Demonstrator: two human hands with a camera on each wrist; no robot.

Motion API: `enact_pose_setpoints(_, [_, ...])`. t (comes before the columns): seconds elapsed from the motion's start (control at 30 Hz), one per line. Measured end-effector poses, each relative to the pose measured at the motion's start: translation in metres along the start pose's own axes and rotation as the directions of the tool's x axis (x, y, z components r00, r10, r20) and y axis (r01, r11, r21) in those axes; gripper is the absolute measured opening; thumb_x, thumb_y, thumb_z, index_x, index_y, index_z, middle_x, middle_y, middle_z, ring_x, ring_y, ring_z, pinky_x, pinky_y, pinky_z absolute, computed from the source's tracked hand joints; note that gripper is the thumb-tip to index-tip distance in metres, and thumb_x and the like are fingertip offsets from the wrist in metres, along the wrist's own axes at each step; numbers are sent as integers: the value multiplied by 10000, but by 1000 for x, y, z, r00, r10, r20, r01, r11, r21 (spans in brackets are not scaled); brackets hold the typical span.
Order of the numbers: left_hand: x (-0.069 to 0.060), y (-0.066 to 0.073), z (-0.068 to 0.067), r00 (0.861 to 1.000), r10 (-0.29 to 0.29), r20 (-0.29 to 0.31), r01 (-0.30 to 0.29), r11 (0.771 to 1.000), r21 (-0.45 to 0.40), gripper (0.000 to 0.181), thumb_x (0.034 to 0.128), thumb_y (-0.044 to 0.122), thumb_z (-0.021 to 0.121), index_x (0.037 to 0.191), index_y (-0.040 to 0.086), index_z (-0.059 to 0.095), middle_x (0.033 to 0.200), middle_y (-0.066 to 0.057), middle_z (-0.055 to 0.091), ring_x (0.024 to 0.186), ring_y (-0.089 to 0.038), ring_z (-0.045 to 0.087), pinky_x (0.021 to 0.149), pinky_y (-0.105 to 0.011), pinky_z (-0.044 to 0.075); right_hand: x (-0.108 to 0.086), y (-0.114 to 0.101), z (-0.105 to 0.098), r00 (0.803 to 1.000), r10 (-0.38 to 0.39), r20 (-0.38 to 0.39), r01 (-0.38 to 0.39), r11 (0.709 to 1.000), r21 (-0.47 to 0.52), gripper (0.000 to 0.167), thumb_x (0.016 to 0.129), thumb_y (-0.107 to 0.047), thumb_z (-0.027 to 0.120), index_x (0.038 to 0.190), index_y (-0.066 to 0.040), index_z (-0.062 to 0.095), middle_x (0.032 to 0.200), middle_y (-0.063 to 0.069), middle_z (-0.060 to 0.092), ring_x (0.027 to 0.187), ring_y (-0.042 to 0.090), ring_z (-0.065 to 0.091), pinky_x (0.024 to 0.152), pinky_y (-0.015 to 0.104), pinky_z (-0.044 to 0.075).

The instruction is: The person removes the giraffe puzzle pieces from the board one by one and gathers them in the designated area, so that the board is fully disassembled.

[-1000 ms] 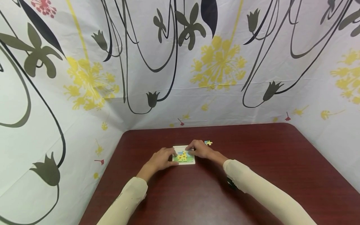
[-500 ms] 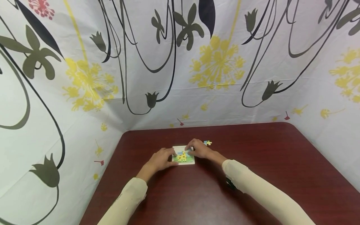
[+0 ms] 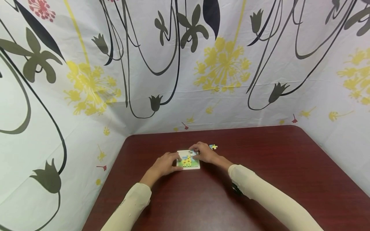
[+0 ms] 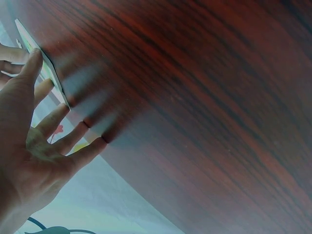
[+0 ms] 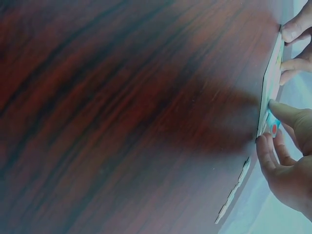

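In the head view a small white-framed puzzle board (image 3: pixel 188 168) lies on the table, with a yellow giraffe picture (image 3: pixel 187 161) on green and blue. My left hand (image 3: pixel 164 164) steadies its left side, thumb at the near edge. The left wrist view shows the fingers of that hand (image 4: pixel 51 134) straight and spread, some tips at the board's edge. At the board's far right corner, my right hand (image 3: pixel 204 153) pinches a light-blue puzzle piece (image 3: pixel 193 153) between thumb and fingers. A red spot shows on this piece (image 5: pixel 274 128) in the right wrist view.
Beyond my right hand lies a loose blue and yellow puzzle piece (image 3: pixel 213 146). The dark red wooden table (image 3: pixel 190 199) ends at a hanging white cloth (image 3: pixel 185 118) with printed flowers. A dark object (image 3: pixel 236 188) is partly hidden under the right sleeve.
My right fingers have shifted slightly at the board's far right corner, and more of the light-blue piece shows between them. The left hand stays in place on the board.
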State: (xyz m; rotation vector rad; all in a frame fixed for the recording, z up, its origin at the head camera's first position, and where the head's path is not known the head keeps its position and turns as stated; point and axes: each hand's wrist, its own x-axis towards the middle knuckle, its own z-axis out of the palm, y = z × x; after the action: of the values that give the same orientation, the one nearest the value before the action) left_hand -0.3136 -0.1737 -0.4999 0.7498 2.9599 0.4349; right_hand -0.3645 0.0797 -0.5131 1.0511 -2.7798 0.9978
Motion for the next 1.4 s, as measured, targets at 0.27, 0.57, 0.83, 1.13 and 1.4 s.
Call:
enact_pose_setpoints(0.27, [1, 1, 0, 1000, 1, -2, -1, 1000, -2, 387, 931, 526, 745, 1190, 247, 676, 1396, -23, 641, 1272, -304, 565, 930, -587, 508, 0, 2, -3, 994, -74, -78, 76, 997, 25, 268, 968, 103, 631, 1199, 13, 733, 1127, 206, 657, 1015, 366, 685, 831, 393, 582])
enact_pose_setpoints(0.57, [0, 2, 1, 1000, 7, -7, -7, 1000, -12, 377, 932, 515, 750, 1180, 240, 678, 1362, -24, 658, 1245, -309, 576, 916, -581, 515, 0, 3, -8, 996, -36, -79, 42, 996, 73, 257, 972, 91, 643, 1194, 8, 743, 1145, 187, 688, 1036, 372, 701, 829, 376, 592])
enact_pose_setpoints(0.83, [0, 3, 1, 1000, 4, -4, -4, 1000, 0, 391, 930, 516, 753, 1187, 231, 677, 1354, -20, 659, 1239, -303, 575, 911, -572, 518, 0, 5, -13, 996, 23, -90, -17, 997, 72, 242, 985, 29, 669, 1204, -26, 755, 1174, 144, 718, 1029, 322, 713, 832, 378, 591])
enact_pose_setpoints(1.13, [-2, 3, 0, 1000, 0, -10, 0, 1000, -12, 395, 924, 504, 765, 1197, 230, 684, 1355, -19, 659, 1252, -303, 570, 928, -588, 505, 0, 11, -31, 992, 36, -120, -30, 998, 53, 231, 984, 2, 684, 1203, -13, 755, 1190, 163, 742, 1021, 318, 735, 826, 400, 597])
enact_pose_setpoints(1.4, [-2, 1, 1, 1000, 3, -26, -3, 1000, -11, 388, 915, 505, 775, 1186, 240, 688, 1352, -18, 664, 1240, -291, 576, 930, -575, 505, -11, 20, -52, 989, 73, -125, -70, 997, 28, 237, 979, 2, 688, 1205, -20, 756, 1222, 179, 730, 1022, 348, 741, 802, 419, 604])
